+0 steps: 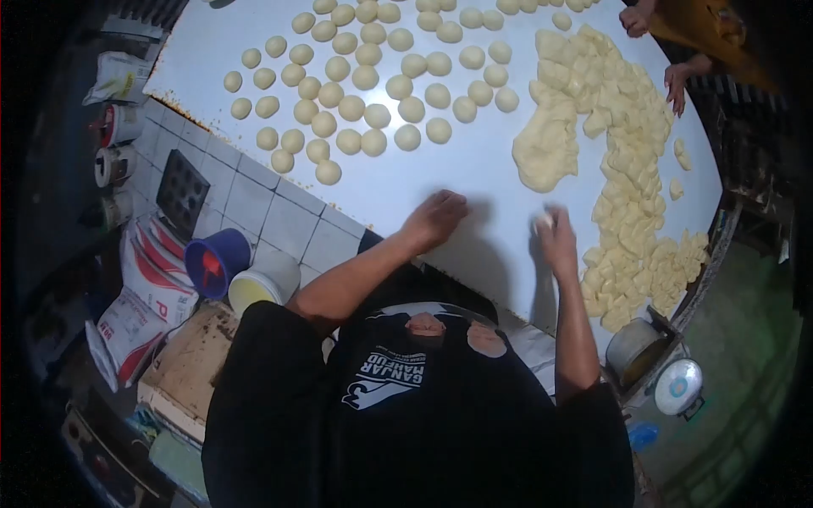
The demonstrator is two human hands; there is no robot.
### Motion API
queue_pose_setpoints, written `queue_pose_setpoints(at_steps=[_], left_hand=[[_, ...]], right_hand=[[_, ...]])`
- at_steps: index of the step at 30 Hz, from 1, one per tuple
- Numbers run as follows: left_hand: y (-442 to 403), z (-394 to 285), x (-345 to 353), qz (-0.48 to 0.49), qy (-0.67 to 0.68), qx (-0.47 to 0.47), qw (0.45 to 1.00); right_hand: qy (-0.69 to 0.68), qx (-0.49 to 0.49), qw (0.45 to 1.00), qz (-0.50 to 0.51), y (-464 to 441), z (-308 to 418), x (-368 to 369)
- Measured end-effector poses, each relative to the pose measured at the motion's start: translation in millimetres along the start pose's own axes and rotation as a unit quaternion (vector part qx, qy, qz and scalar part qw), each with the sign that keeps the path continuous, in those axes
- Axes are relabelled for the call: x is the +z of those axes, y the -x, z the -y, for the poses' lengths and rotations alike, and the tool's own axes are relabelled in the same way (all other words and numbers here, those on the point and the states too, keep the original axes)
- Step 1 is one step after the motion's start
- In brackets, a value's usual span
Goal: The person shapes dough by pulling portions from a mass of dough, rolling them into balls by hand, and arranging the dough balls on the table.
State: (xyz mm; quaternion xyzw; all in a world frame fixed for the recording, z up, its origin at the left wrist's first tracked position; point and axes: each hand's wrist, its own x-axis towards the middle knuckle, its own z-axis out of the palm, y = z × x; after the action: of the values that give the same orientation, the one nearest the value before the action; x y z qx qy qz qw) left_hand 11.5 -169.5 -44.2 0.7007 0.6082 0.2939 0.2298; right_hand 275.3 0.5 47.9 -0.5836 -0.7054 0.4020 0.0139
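Observation:
My left hand (436, 222) is curled closed over the front part of the white table (373, 199); whatever is under its fingers is hidden. Slightly blurred, my right hand (556, 240) is closed around a small pale piece of dough (544, 220), just below a large smooth dough lump (546, 148). Beyond my left hand lie several round dough balls (373, 141). To the right of my right hand spreads a long heap of cut dough pieces (631, 190).
A person's hand (676, 87) rests at the table's right edge. A blue bucket (218, 262), a white bucket (264, 281) and sacks (140, 313) stand at left. By the right front corner are a pot (635, 347) and a lid (678, 387).

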Motion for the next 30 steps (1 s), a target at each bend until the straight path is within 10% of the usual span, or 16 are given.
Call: queue_pose_setpoints(at_steps=[2,6,9,11,16,20,25,27,28,30], left_hand=[[-31.0,0.9,3.6,-0.132,0.051,0.035,0.989],[-36.9,4.5,-13.8,0.07,0.094,0.039,0.992],[-12.6,27.2,-23.9,0.063,0.114,0.045,0.99],[-2.6,22.9,-64.6,0.007,0.139,-0.1,0.985],[-23.3,73.9,-134.8,-0.119,-0.006,-0.118,0.986],[-153.5,109.8,-175.9,-0.257,-0.119,-0.104,0.953],[-221.7,175.8,-155.7,-0.134,-0.251,-0.101,0.953],[-234.1,140.1,-177.3,-0.222,0.004,-0.173,0.96],[-228.7,112.1,-185.5,-0.226,0.1,-0.175,0.953],[-189.8,58.4,-191.5,-0.189,0.168,-0.235,0.939]], right_hand=[[-0.031,-0.096,0.995,-0.01,-53.2,114.5,-5.2],[-0.202,-0.25,0.929,-0.184,-154.8,278.7,76.1],[0.007,-0.326,0.91,-0.257,-195.2,263.3,140.3],[0.0,-0.18,0.975,-0.128,-116.1,237.9,127.5],[0.144,-0.393,0.903,0.098,-9.1,48.4,134.8],[0.115,-0.257,0.932,-0.227,-52.3,84.6,164.5],[0.237,-0.285,0.924,-0.098,-5.4,10.4,161.2],[-0.281,-0.061,0.954,-0.086,-26.8,-2.4,120.2],[-0.053,-0.068,0.977,-0.195,-43.7,31.0,78.6],[-0.05,-0.217,0.943,-0.246,-65.0,72.5,3.7]])
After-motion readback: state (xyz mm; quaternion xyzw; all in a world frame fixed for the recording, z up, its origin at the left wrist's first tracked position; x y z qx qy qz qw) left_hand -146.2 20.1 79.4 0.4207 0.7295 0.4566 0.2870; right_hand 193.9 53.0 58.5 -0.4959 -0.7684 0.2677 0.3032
